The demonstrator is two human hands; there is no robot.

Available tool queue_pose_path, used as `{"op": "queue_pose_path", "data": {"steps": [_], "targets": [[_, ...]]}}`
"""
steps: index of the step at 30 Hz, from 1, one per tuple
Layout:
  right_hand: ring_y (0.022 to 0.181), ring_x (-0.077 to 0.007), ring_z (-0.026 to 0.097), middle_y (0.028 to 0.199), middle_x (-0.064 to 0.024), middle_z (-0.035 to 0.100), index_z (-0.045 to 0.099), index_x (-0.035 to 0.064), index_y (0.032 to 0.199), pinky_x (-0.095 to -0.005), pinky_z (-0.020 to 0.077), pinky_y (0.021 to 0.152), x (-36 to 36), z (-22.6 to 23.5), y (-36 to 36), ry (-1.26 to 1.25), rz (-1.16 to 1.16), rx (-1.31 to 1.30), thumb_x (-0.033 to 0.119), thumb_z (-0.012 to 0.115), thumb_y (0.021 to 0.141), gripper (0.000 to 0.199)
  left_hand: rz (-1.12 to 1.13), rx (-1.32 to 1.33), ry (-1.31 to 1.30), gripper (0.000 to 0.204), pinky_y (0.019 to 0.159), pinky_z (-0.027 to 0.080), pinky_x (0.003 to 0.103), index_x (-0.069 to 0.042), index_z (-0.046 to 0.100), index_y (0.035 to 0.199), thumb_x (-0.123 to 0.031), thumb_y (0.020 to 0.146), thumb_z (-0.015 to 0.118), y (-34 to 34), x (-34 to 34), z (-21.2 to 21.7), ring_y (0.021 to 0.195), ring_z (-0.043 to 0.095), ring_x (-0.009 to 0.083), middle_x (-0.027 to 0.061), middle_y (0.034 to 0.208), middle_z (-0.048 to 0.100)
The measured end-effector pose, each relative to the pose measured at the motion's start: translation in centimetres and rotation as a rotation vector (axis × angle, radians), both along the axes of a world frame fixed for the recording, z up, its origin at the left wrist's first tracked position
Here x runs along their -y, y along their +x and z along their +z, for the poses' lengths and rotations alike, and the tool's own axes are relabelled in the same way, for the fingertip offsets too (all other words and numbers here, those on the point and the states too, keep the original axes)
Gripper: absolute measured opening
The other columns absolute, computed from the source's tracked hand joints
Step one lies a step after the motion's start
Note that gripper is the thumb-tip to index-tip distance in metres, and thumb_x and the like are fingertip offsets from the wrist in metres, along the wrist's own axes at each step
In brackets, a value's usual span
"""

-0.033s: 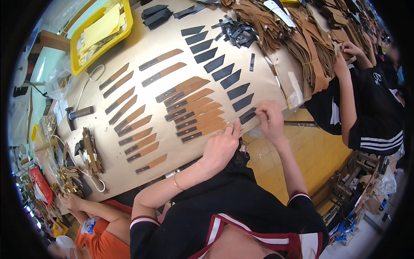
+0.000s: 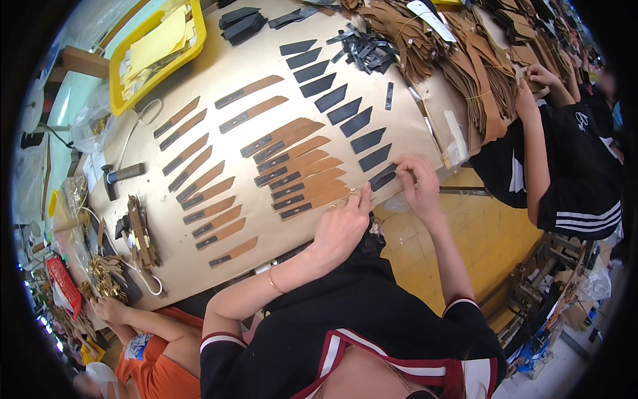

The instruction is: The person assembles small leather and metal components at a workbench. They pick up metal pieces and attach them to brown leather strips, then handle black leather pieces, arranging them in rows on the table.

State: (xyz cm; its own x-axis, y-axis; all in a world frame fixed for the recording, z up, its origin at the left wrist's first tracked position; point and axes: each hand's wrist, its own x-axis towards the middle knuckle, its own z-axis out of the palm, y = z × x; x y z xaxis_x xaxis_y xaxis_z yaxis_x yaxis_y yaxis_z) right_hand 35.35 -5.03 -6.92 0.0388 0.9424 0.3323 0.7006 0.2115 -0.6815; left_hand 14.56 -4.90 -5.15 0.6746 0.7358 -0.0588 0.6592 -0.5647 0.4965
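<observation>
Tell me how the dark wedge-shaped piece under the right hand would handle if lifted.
The dark wedge-shaped piece looks thin and flat, so probably light and somewhat floppy. Lying flush on the table, it may need an edge peeled up; the right hand pinches its end.

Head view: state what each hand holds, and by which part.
The right hand pinches the near end of a dark leather piece at the table edge. The left hand rests fingertips on a brown strap, not lifting it.

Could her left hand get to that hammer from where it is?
Probably yes, with a long stretch. The left hand rests on the near tan strips, and only flat leather pieces lie between it and the hammer across the table.
</observation>
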Motion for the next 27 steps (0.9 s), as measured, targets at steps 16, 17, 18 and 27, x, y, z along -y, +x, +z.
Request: {"op": "queue_pose_path", "data": {"steps": [16,17,18,27], "targets": [[0.109,-0.0287,0.05,0.111,-0.0096,0.054,0.067,0.0062,0.088,-0.0408,0.0368,0.094,2.6,4.8,-0.3,-0.334,0.038,0.216,0.012,0.073,0.081,0.011,0.056,-0.005,-0.054,0.044,0.063,0.056,0.038,0.003,0.045,0.137,-0.016,0.099,0.052,-0.2,0.4,0.4,0.078,0.068,0.0319,0.0208,0.101,0.061],[0.108,-0.0288,0.049,0.111,-0.0097,0.053,0.068,0.0061,0.087,-0.0412,0.0368,0.093,3.0,4.7,-0.9,-0.336,0.0,0.202,0.013,0.074,0.081,0.011,0.067,0.024,-0.088,0.044,0.063,0.055,0.039,0.002,0.045,0.138,-0.016,0.099,0.052,-0.4,0.5,0.6,0.077,0.067,0.0334,0.0211,0.101,0.061],[0.108,-0.0289,0.049,0.111,-0.0098,0.053,0.068,0.006,0.086,-0.0415,0.0367,0.093,3.3,4.4,-1.4,-0.336,-0.037,0.189,0.013,0.074,0.081,0.01,0.086,0.059,-0.119,0.043,0.063,0.055,0.04,0.001,0.046,0.137,-0.016,0.099,0.053,-0.7,0.5,0.9,0.077,0.067,0.0348,0.0212,0.101,0.06],[0.107,-0.026,0.049,0.108,-0.0087,0.054,0.072,0.0057,0.087,-0.039,0.036,0.089,2.2,3.1,-2.3,-0.18,-0.179,0.246,0.014,0.074,0.082,0.01,0.223,0.133,-0.23,0.04,0.064,0.054,0.044,0.001,0.051,0.135,-0.018,0.099,0.054,-5.2,0.8,3.8,0.075,0.065,0.0373,0.0193,0.101,0.059]]}}
